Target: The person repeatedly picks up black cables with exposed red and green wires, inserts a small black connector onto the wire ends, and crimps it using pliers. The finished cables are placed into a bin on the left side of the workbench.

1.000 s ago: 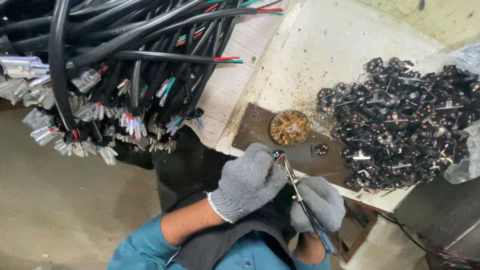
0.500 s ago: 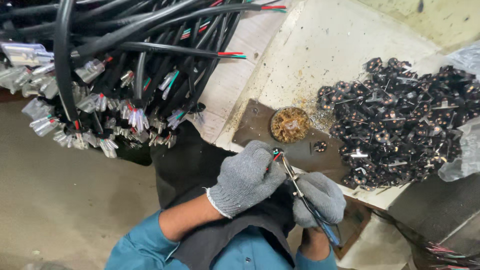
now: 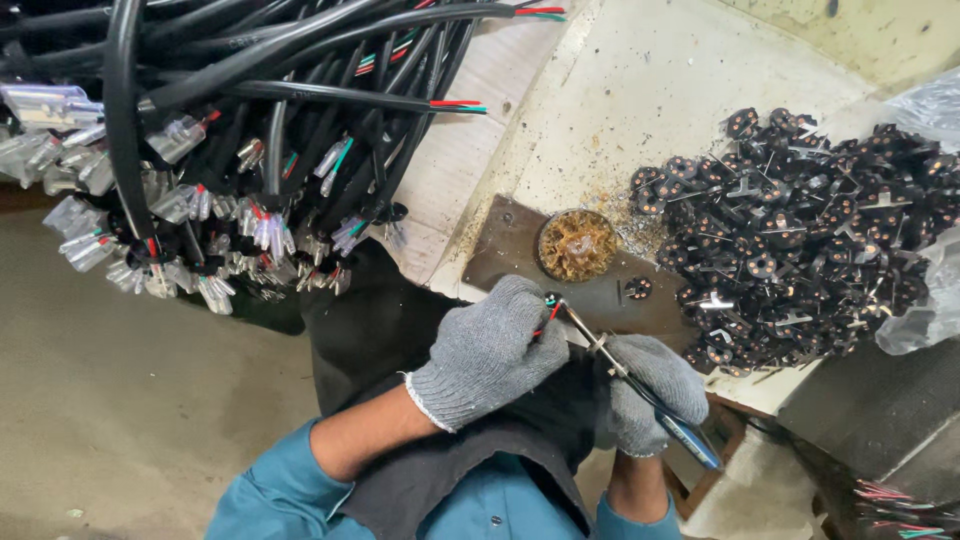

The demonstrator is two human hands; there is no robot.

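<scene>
Grimy and pale, a worktop (image 3: 700, 90) fills the upper right of the view, seen from above by the person working at it, whose teal sleeves and dark apron sit at the bottom edge. Nearest, the left hand (image 3: 490, 350), in a grey knit glove, is curled shut around a black cable end; its thin red and green wires (image 3: 548, 312) poke out just past the fingertips. The right hand (image 3: 650, 395), also gloved, is closed around the blue handles of a pair of pliers (image 3: 625, 370). The pliers' narrow tip meets the wire ends right at the left hand's grip; whether the tip is pinching them cannot be told. Just beyond the hands lies a dark metal plate (image 3: 510, 255) with a round tin of brownish paste (image 3: 577, 245) set in it. Further right, a large heap of small black parts (image 3: 800, 230) with metal prongs spills from a clear plastic bag. Upper left, a thick bundle of black cables (image 3: 250, 90) hangs, many ends already wearing clear-sleeved connectors (image 3: 190, 205), suggesting much work is done, with this wire end in hand.
</scene>
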